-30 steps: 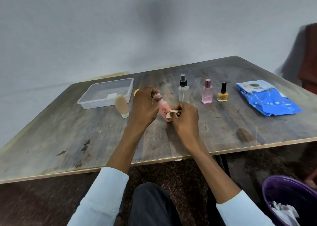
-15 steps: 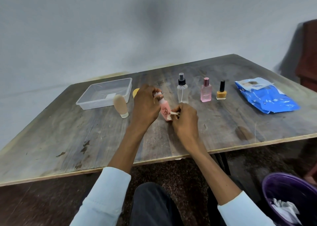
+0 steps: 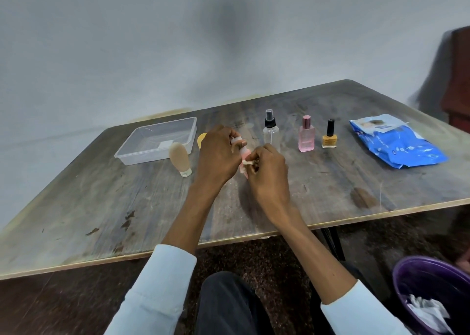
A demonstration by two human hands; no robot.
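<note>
While the left hand [image 3: 218, 154] curls its fingers round the upper part of a small pink bottle [image 3: 245, 154], the right hand [image 3: 269, 172] pinches a pale scrap [image 3: 248, 162] between thumb and fingertips, held against the bottle's side. The bottle sits tilted between the two hands, its white cap end up by the left fingertips and its base lower, toward the person. Whether the base touches the table [image 3: 101, 195] I cannot tell, and the scrap is too small to identify.

Just beyond the right fingers a clear spray bottle [image 3: 270, 135] with a black head stands upright. Further to their right a pink perfume bottle [image 3: 306, 139] and a yellow nail polish [image 3: 329, 139] stand side by side, and well past those a blue packet [image 3: 396, 144] lies flat.

Just behind the left fingers a yellow disc [image 3: 202, 139] peeks out. To their left a beige tube [image 3: 180, 158] stands on its cap, just in front of a clear plastic tray [image 3: 142, 154]. Far back from the right fingers, below the table edge, sits a purple bin [image 3: 412, 278] holding crumpled white paper.
</note>
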